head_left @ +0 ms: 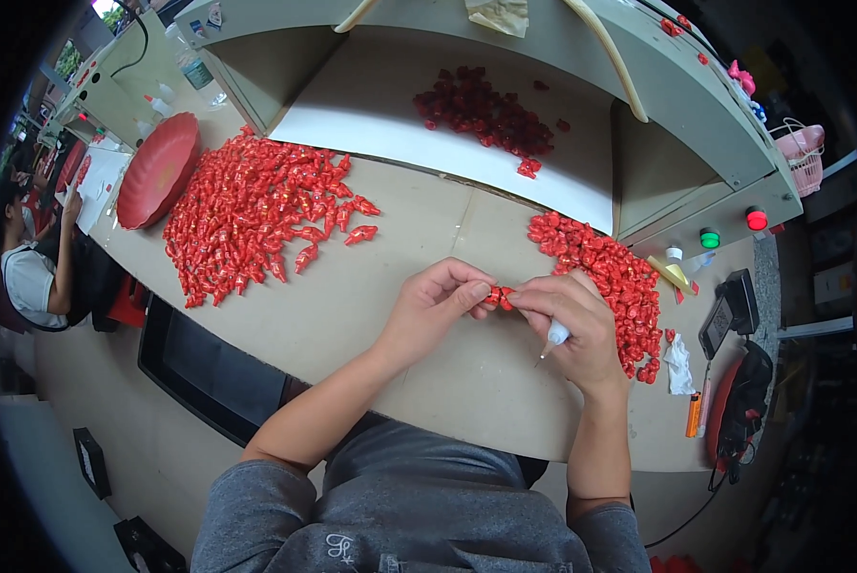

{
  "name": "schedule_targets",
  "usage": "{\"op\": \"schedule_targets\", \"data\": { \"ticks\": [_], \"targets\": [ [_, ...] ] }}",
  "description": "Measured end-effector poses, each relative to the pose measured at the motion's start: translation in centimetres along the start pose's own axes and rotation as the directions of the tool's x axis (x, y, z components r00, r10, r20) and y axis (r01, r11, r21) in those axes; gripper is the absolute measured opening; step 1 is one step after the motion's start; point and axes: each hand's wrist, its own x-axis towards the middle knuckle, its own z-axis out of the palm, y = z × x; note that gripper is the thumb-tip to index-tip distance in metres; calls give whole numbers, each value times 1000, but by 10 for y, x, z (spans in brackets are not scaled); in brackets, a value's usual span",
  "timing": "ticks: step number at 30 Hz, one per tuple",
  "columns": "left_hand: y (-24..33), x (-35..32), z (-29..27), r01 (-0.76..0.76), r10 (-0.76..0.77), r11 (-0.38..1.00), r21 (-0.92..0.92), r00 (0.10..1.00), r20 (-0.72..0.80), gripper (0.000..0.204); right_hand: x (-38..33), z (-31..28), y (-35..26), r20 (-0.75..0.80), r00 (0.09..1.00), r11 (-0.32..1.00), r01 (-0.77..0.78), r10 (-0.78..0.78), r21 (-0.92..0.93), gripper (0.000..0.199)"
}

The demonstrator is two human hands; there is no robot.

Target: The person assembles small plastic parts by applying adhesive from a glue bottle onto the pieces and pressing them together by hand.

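My left hand (442, 300) pinches one side of a small shiny red figurine piece (500, 298) between thumb and finger, above the middle of the table. My right hand (578, 325) grips its other side with thumb and fingertips. Tucked in the right hand is a small white needle-tip bottle (558, 332), its thin tip pointing down and left. The fingers cover much of the piece, so its exact form cannot be made out. Left of my hands spreads a large pile of red figurines (256, 210); close to the right hand lies a pile of smaller red parts (608, 277).
A grey open-fronted cabinet (677, 205) stands at the back, with darker red pieces (481, 110) on its white floor. An empty red bowl (161, 172) sits far left. At right are an orange lighter (693, 415), tissue (678, 366) and a black device (718, 327). A person (42, 253) sits beyond, left.
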Motion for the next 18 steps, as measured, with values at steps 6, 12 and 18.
{"op": "schedule_targets", "data": {
  "ticks": [6, 12, 18],
  "targets": [
    [0, 0, -1, 69, -70, 987, -142, 998, 0, 17, 0, 3, -1, -44, 999, 1000, -1, 0, -10, 28],
    [1, -1, -1, 64, -63, 991, -115, 998, 12, 18, 1, 4, 0, -31, 999, 1000, 10, -10, 1, 28],
    [-1, 1, -4, 114, -104, 981, -160, 992, 67, 19, 0, 1, 0, -16, 1000, 1000, -12, 12, -9, 28]
  ]
}}
